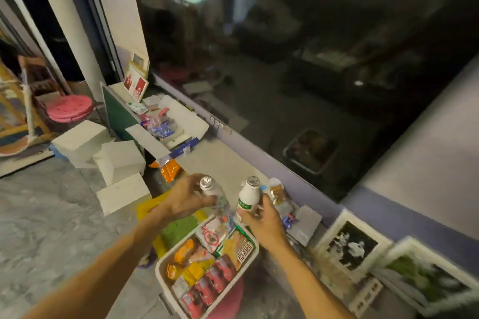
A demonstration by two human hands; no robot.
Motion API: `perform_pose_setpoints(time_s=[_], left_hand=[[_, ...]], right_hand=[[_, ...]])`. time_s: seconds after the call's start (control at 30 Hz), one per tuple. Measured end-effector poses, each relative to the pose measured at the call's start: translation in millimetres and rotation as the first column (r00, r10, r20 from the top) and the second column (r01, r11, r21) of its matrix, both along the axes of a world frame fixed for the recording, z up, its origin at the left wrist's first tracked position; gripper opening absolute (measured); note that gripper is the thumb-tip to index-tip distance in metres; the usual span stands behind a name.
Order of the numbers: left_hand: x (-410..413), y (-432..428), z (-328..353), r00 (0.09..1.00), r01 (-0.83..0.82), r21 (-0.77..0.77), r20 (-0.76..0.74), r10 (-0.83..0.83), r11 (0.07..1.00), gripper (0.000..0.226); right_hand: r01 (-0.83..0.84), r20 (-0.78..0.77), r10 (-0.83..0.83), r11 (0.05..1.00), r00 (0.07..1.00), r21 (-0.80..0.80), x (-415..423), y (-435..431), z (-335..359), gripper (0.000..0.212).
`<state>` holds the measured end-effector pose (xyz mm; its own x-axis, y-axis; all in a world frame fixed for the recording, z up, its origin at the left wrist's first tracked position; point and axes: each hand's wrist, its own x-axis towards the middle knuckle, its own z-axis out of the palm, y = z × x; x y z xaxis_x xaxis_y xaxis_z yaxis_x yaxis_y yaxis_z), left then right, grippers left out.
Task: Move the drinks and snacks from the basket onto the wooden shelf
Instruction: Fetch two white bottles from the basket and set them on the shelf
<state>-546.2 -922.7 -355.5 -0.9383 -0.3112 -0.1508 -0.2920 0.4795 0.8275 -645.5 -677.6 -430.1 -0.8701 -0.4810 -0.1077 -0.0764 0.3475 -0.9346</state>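
A white basket [166,270] near the bottom centre holds several snack packets in red, orange and yellow. My left hand [188,198] is shut on a small bottle with a foil cap [207,184], held above the basket's far end. My right hand [261,220] grips a white drink bottle with a green label [248,198], also foil-capped. Both bottles are upright over the pale ledge [220,160] that runs under the dark window. Another small bottle [276,190] stands on the ledge just beyond my right hand.
An open white box [186,116] of small packets and an orange packet [168,168] sit further left on the ledge. Framed pictures [350,243] lie on the right. White foam blocks [121,160] and a pink stool [70,109] stand on the floor at left.
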Motion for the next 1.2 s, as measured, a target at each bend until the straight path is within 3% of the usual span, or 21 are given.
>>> perform_pose_setpoints(time_s=[0.17,0.37,0.5,0.77,0.97,1.1,1.2], left_hand=[[-14,63,93,0.977,0.131,0.105,-0.183,-0.111,0.986,0.022],[-23,181,151,0.909,0.335,0.104,-0.297,-0.293,0.936,0.026],[-19,286,175,0.821,0.504,0.089,-0.359,-0.444,0.859,0.027],[11,530,177,0.696,0.701,0.157,-0.367,-0.618,0.696,0.030],[46,705,154,0.655,0.745,0.179,-0.379,-0.654,0.643,0.034],[53,783,137,0.637,0.764,0.187,-0.369,-0.676,0.618,0.033],[46,826,126,0.637,0.767,0.196,-0.349,-0.687,0.612,0.044]], right_hand=[[0.232,-0.091,-0.239,0.969,0.967,-0.085,27,64,90,0.047],[0.434,-0.177,-0.444,0.896,0.878,-0.096,78,177,170,0.046],[0.587,-0.248,-0.585,0.806,0.772,-0.075,114,277,196,0.051],[0.781,-0.293,-0.762,0.620,0.577,-0.076,211,511,208,0.050],[0.856,-0.288,-0.830,0.514,0.477,-0.063,281,671,211,0.046],[0.882,-0.267,-0.855,0.470,0.444,-0.039,303,744,204,0.051],[0.901,-0.278,-0.866,0.435,0.416,-0.007,299,787,188,0.048]])
